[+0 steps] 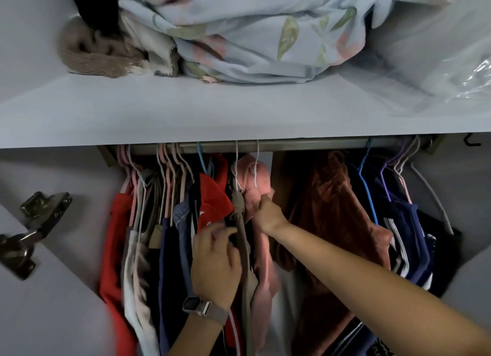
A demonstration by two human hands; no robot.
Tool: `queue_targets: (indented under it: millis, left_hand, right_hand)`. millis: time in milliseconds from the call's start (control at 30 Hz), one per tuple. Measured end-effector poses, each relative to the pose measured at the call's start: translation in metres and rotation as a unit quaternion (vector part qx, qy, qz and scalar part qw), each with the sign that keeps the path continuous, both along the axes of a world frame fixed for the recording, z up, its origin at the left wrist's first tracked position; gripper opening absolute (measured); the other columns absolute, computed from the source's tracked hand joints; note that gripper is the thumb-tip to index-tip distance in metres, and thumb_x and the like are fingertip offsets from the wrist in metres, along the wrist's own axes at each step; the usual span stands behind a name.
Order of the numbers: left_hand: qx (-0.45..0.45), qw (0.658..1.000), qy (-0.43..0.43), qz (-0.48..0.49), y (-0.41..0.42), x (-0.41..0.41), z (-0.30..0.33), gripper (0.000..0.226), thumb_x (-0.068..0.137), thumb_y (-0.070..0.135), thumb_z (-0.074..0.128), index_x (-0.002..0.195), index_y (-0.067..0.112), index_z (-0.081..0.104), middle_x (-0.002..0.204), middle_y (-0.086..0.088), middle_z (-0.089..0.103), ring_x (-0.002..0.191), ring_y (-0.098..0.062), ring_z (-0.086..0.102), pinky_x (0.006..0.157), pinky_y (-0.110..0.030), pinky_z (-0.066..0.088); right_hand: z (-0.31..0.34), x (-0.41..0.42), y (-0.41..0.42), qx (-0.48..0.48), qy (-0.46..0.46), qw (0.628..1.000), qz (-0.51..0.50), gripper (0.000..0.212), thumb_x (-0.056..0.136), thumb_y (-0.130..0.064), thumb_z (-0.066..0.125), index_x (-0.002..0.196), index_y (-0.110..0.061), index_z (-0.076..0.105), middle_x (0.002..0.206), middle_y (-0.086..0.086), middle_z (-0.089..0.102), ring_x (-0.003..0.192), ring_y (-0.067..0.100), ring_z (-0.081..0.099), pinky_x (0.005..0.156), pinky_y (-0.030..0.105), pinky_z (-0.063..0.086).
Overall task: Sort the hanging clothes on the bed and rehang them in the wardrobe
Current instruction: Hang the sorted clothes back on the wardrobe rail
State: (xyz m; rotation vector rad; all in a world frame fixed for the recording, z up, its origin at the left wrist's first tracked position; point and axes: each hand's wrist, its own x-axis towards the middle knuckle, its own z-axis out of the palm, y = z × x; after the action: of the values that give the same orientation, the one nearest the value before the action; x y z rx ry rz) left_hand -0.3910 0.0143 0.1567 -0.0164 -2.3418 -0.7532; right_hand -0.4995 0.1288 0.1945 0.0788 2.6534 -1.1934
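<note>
Here the metal rail (265, 144) runs side to side, nine o'clock to three o'clock, under the white shelf (212, 116). The clothes hang from it with their long axes dropping toward six o'clock. The pink garment (256, 185) hangs at centre on a thin white wire hanger (256, 167), soft and fleecy in look, just beside a grey-brown garment (240, 222) of limp cloth. At nine o'clock of these hang a red top (215, 196) and a crowd of pink hangers (170, 167); at three o'clock, a rust-coloured plush garment (329, 209) and navy striped clothes (406, 238) on a blue hanger (365, 175).

The right hand (269, 214) reaches in from five o'clock, forearm straight, its fingers curled and pinching the pink garment's upper fabric. The left hand (216, 260), a watch (191, 304) at its wrist, rises from six o'clock with curled fingers hooked into the dark cloth beside the grey-brown garment.

On the shelf lie a crumpled floral sheet (265, 36) and a brown ribbed knit (87, 55).
</note>
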Motion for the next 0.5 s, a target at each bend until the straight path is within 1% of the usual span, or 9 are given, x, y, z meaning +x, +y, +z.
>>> queue_targets:
  millis: [33,67,133,167,233,300,367,433,500]
  left_hand:
    - [-0.010,0.999,0.020,0.044,-0.002,-0.004,0.005,0.036,0.073,0.020,0.056,0.109,0.014,0.063,0.114,-0.007,0.057,0.105,-0.024,0.050,0.090,-0.035,0.044]
    - [-0.016,0.996,0.006,0.085,-0.003,-0.010,0.010,0.046,0.070,0.020,0.063,0.115,0.010,0.060,0.117,-0.010,0.055,0.108,-0.028,0.048,0.093,-0.039,0.042]
    - [-0.007,0.989,-0.075,0.131,-0.006,-0.022,0.015,0.064,0.064,0.021,0.074,0.122,0.002,0.054,0.116,-0.019,0.057,0.106,-0.036,0.053,0.089,-0.047,0.044]
    - [-0.003,0.984,-0.118,0.132,-0.006,-0.027,0.017,0.067,0.065,0.018,0.076,0.124,-0.001,0.052,0.112,-0.022,0.060,0.099,-0.039,0.058,0.084,-0.046,0.048]
    - [-0.003,0.977,-0.176,0.118,-0.006,-0.034,0.019,0.060,0.076,0.012,0.068,0.130,-0.002,0.047,0.105,-0.021,0.065,0.087,-0.036,0.064,0.077,-0.040,0.048]
    - [-0.052,0.968,-0.222,0.108,-0.004,-0.040,0.017,0.059,0.087,0.012,0.050,0.142,0.005,0.031,0.118,-0.010,0.062,0.098,-0.029,0.062,0.085,-0.034,0.039]
    - [-0.091,0.965,-0.226,0.099,-0.005,-0.045,0.012,0.061,0.089,0.013,0.041,0.145,0.011,0.018,0.125,-0.001,0.058,0.108,-0.022,0.057,0.088,-0.031,0.030]
    - [-0.066,0.970,-0.223,0.064,-0.008,-0.048,0.012,0.056,0.092,0.016,0.040,0.144,0.014,0.021,0.121,-0.003,0.059,0.109,-0.022,0.055,0.090,-0.030,0.026]
    - [-0.070,0.979,-0.188,0.039,-0.019,-0.050,0.008,0.049,0.093,0.032,0.036,0.139,0.014,0.035,0.119,-0.008,0.058,0.109,-0.026,0.053,0.092,-0.033,0.029]
  right_hand:
    - [0.000,0.000,-0.002,0.013,-0.001,1.000,0.011,0.037,0.100,-0.015,0.036,0.132,0.002,0.036,0.127,0.026,0.052,0.115,0.039,0.052,0.085,0.032,0.042]
    - [-0.002,-0.001,-0.003,0.024,0.001,1.000,0.018,0.037,0.099,-0.015,0.036,0.131,0.002,0.035,0.125,0.026,0.052,0.113,0.039,0.053,0.084,0.034,0.043]
    - [-0.004,0.001,-0.002,0.029,0.012,0.999,0.029,0.038,0.098,-0.019,0.040,0.131,-0.001,0.033,0.122,0.023,0.053,0.108,0.037,0.055,0.085,0.039,0.048]
    - [-0.006,0.004,0.000,0.023,0.022,0.999,0.030,0.042,0.097,-0.024,0.044,0.131,-0.003,0.031,0.122,0.020,0.051,0.108,0.033,0.055,0.088,0.039,0.048]
    - [-0.013,0.009,0.003,-0.008,0.045,0.998,0.032,0.053,0.092,-0.037,0.056,0.128,-0.008,0.030,0.121,0.012,0.043,0.111,0.025,0.049,0.096,0.037,0.044]
    - [-0.021,0.015,0.004,-0.043,0.050,0.997,0.048,0.051,0.088,-0.039,0.062,0.118,-0.014,0.029,0.119,0.011,0.046,0.110,0.022,0.050,0.095,0.035,0.044]
    - [-0.031,0.016,0.001,-0.056,0.058,0.995,0.052,0.047,0.088,-0.030,0.064,0.114,-0.016,0.028,0.115,0.012,0.051,0.110,0.027,0.053,0.091,0.034,0.045]
    - [-0.033,0.016,-0.005,-0.080,0.069,0.993,0.045,0.046,0.090,-0.019,0.062,0.121,-0.010,0.029,0.102,0.004,0.050,0.104,0.025,0.055,0.085,0.028,0.045]
    - [-0.031,0.016,-0.011,-0.104,0.063,0.991,0.050,0.048,0.092,-0.013,0.058,0.128,-0.006,0.027,0.090,-0.005,0.046,0.087,0.012,0.053,0.079,0.025,0.043]
